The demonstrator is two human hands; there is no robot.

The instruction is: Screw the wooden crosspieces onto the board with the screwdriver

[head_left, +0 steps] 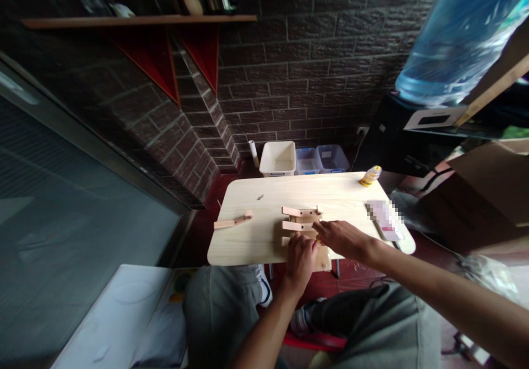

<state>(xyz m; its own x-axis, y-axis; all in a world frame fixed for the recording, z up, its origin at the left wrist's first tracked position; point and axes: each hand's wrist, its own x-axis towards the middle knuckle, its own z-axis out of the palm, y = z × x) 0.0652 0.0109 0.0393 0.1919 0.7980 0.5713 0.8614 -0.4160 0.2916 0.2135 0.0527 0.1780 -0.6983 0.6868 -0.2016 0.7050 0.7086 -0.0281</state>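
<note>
On a pale wooden table (264,248) lies a wooden assembly (322,259) with several parallel curved arms, close to the near edge. My left hand (301,252) rests on its lower part, fingers curled over a wooden arm. From the right, my right hand (334,233) reaches in beside it, its fingers bent together at the assembly; what they hold is too small to make out. A loose curved wooden piece (233,221) lies apart at the left. Some small dark metal pieces (260,197) sit behind it.
A bottle with a yellow label (371,176) stands at the back right corner, near a pinkish booklet (384,220). Beyond the table are a white bin (278,158) and blue-tinted bins (308,161). A large water bottle (454,44) is at the upper right.
</note>
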